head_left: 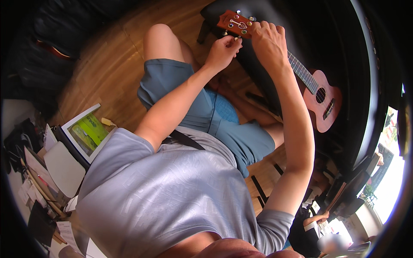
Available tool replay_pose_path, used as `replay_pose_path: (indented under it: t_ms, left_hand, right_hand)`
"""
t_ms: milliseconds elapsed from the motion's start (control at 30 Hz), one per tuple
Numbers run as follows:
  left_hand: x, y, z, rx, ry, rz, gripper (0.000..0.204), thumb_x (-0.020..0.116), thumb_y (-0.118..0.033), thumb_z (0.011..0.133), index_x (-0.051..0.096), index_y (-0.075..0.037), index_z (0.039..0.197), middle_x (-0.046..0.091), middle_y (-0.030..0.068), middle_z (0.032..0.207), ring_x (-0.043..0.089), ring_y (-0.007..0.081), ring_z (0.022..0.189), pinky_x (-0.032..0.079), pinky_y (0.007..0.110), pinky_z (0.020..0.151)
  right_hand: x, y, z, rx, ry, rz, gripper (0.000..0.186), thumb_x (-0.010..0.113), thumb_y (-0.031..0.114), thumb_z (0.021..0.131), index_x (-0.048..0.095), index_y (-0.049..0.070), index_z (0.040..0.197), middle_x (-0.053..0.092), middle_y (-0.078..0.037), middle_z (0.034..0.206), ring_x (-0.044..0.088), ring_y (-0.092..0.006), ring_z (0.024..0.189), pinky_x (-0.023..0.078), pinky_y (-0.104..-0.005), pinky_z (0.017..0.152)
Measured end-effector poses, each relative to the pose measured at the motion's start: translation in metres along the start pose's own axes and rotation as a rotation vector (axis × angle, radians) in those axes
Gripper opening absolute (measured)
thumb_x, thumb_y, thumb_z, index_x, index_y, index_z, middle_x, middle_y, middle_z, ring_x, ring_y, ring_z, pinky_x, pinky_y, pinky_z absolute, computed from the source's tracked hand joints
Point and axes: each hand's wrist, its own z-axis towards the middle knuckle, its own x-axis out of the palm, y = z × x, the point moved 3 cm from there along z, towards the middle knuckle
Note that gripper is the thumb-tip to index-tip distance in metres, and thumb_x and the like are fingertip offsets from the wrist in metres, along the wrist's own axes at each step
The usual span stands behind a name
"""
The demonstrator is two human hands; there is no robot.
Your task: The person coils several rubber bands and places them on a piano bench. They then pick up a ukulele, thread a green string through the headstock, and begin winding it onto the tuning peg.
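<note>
A reddish-brown ukulele point(330, 112) lies on a slant, its body to the right and its headstock point(237, 25) at the top centre. The headstock bears a pale inlay and several metal tuning pegs. My left hand point(223, 53) is closed, with thumb and index finger pinching a tuning peg point(236, 38) on the near side. Wrapped over the neck just below the headstock is my right hand point(270, 42), whose palm side is hidden. Strings and frets show on the fretboard point(302, 71) past my right wrist.
Under the ukulele is a black padded seat point(254, 64), with wooden floor point(107, 69) to its left. A white-framed box point(92, 129) with a bright green item, a white chair point(66, 170) and papers stand at left. Another person point(306, 234) is at lower right.
</note>
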Motion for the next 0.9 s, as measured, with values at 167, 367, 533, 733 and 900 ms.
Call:
replay_pose_path:
  t_ms: [167,367,533,733,900]
  left_hand:
    - [0.006,-0.017,-0.010,0.194,-0.158,0.298,0.033,0.069,-0.030,0.101,0.066,0.000,0.090,0.063,0.0036,0.067,0.055,0.0098,0.062,0.046,0.030,0.062]
    - [0.004,-0.017,-0.009,0.160,-0.164,0.265,0.034,0.069,-0.030,0.101,0.065,0.001,0.089,0.063,0.0038,0.068,0.055,0.0088,0.063,0.046,0.031,0.062]
    - [0.004,-0.012,-0.009,0.171,-0.164,0.232,0.037,0.069,-0.033,0.102,0.064,0.001,0.088,0.061,0.0039,0.068,0.051,0.0095,0.062,0.044,0.032,0.061]
    - [0.004,-0.016,-0.011,0.122,-0.147,0.268,0.041,0.067,-0.035,0.103,0.060,0.000,0.083,0.056,0.0036,0.065,0.047,0.0104,0.061,0.042,0.033,0.059]
    - [0.004,-0.017,-0.011,0.091,-0.142,0.236,0.043,0.066,-0.037,0.104,0.058,-0.001,0.081,0.052,0.0032,0.063,0.045,0.0107,0.060,0.041,0.034,0.059]
  right_hand:
    - [-0.005,0.002,0.001,0.029,0.032,0.000,0.013,0.059,0.015,0.096,0.065,0.005,0.102,0.071,-0.010,0.096,0.071,-0.0264,0.093,0.049,-0.0438,0.084]
    - [-0.009,0.007,0.003,0.028,0.048,-0.006,0.010,0.059,0.016,0.097,0.063,0.006,0.097,0.070,-0.009,0.093,0.071,-0.0261,0.089,0.050,-0.0423,0.080]
    - [-0.007,0.009,0.001,0.040,0.019,0.036,0.009,0.059,0.014,0.097,0.061,0.005,0.096,0.068,-0.011,0.092,0.072,-0.0278,0.088,0.055,-0.0425,0.075]
    - [-0.008,0.014,-0.003,0.092,0.059,0.174,0.011,0.059,0.013,0.099,0.056,0.002,0.099,0.066,-0.014,0.091,0.073,-0.0329,0.087,0.060,-0.0473,0.071]
    - [-0.012,0.016,-0.001,0.180,0.143,0.264,0.014,0.059,0.013,0.100,0.057,0.001,0.107,0.070,-0.017,0.099,0.074,-0.0368,0.090,0.060,-0.0490,0.074]
